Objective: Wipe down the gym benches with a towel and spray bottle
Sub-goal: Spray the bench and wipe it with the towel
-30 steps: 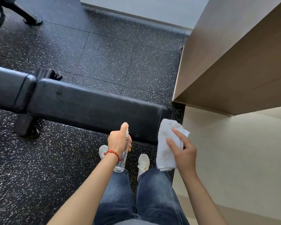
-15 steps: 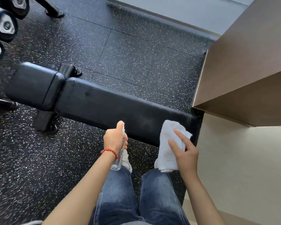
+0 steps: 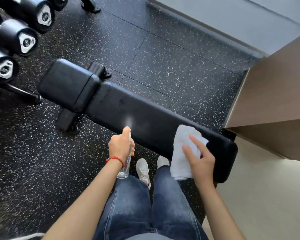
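Observation:
A black padded gym bench [image 3: 145, 118] runs from upper left to lower right in front of me. My left hand [image 3: 120, 146] grips a clear spray bottle [image 3: 125, 168], thumb on top of its nozzle, and a puff of mist hangs just above it over the bench pad. My right hand [image 3: 200, 161] holds a folded white towel [image 3: 182, 151] above the near right end of the bench, with index finger stretched across the cloth. A red bead bracelet circles my left wrist.
A rack of black dumbbells [image 3: 17, 38] fills the upper left. A beige wooden cabinet [image 3: 275, 94] juts in at the right, close to the bench's end. Speckled black rubber flooring [image 3: 163, 54] lies beyond the bench. My jeans and white shoes [image 3: 143, 168] are below.
The view has swung left and down, bringing the dumbbell rack into sight. A puff of spray now shows above the bottle. Both hands keep their holds.

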Demonstrator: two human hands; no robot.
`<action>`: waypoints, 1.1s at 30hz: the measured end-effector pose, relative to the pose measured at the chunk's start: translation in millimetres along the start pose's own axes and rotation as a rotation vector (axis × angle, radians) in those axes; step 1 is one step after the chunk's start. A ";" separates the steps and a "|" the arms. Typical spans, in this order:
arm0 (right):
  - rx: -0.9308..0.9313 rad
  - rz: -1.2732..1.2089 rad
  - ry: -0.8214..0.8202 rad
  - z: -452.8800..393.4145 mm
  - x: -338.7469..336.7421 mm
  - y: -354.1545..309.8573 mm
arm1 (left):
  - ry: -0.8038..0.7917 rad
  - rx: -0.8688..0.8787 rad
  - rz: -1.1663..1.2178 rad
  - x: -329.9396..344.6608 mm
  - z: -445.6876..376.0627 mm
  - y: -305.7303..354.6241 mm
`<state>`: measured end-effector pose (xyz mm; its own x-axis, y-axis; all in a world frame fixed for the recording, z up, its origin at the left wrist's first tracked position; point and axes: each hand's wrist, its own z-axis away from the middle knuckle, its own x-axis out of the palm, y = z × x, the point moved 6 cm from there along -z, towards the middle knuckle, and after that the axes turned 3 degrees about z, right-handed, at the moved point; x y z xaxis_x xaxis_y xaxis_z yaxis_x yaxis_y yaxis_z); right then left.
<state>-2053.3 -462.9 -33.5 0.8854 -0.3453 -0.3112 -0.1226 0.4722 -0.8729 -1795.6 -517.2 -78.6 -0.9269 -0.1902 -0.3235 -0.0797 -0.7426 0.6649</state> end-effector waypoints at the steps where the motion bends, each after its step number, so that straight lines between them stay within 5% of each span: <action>1: -0.001 0.002 -0.012 -4.1 6.1 -3.3 | 0.018 -0.001 0.020 -3.0 -3.8 3.2; 19: -0.057 0.121 -0.361 -99.7 126.0 -86.3 | 0.269 -0.150 0.344 -50.0 -65.4 61.2; 33: -0.163 0.210 -0.445 -106.2 229.8 -134.9 | 0.405 -0.166 0.490 -144.7 -138.2 102.3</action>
<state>-1880.9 -692.1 -27.1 0.9348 0.1389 -0.3269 -0.3551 0.3497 -0.8670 -1618.9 -654.4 -56.8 -0.6277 -0.7342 -0.2587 0.4043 -0.5915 0.6976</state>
